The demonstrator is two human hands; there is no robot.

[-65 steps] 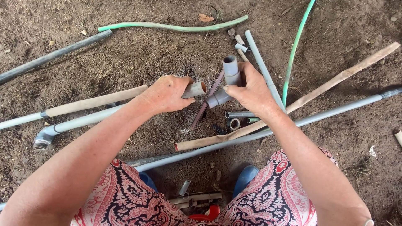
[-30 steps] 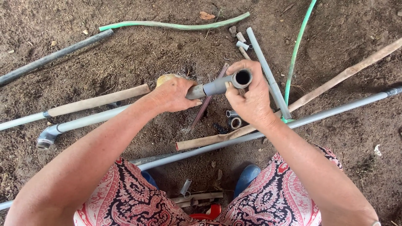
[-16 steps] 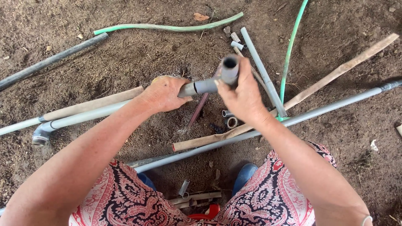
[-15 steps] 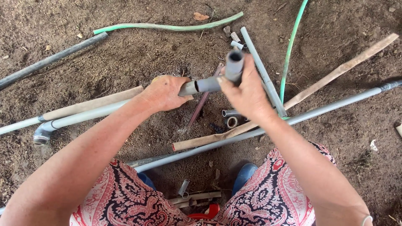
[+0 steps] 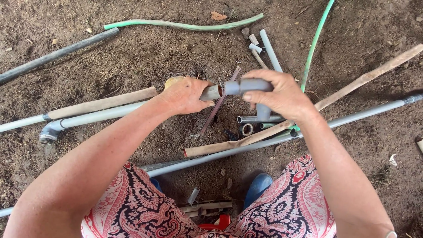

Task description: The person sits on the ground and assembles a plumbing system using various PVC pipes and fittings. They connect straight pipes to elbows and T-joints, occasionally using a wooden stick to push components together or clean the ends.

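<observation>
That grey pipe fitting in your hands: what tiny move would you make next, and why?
Probably push the two together. The right hand grips the grey fitting with its open end facing the short pipe stub that the left hand holds. They look lined up and close, though I cannot tell whether the stub is seated.

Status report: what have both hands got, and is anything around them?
Left hand gripping a short brown pipe stub. Right hand closed on the grey elbow fitting, stub at its mouth. Loose pipes lie on the dirt below, nothing between the hands.
</observation>
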